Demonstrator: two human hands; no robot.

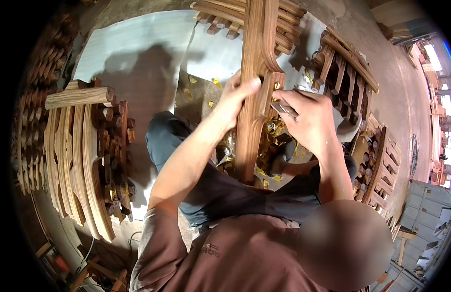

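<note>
A long brown wooden furniture part (257, 36), with a curved side and a raised block, stands between my legs and runs away from me. My left hand (237, 97) grips it around its left edge, thumb lying on the upper face. At the block on its right side, my right hand (308, 114) is closed around a small grey metal tool (286, 110) that looks like a blade; its exact kind is unclear. The fingertips of this hand are close to a yellowish spot (276, 86) on the block's face. Part of the tool is hidden by my fingers.
Yellow scraps (274, 127) litter the floor around my feet. Stacked wooden parts (82, 160) stand at the left; more stacks lie at the far side (220, 17) and the right (347, 73). A pale sheet (133, 36) covers the floor ahead. A cable coil (414, 148) lies far right.
</note>
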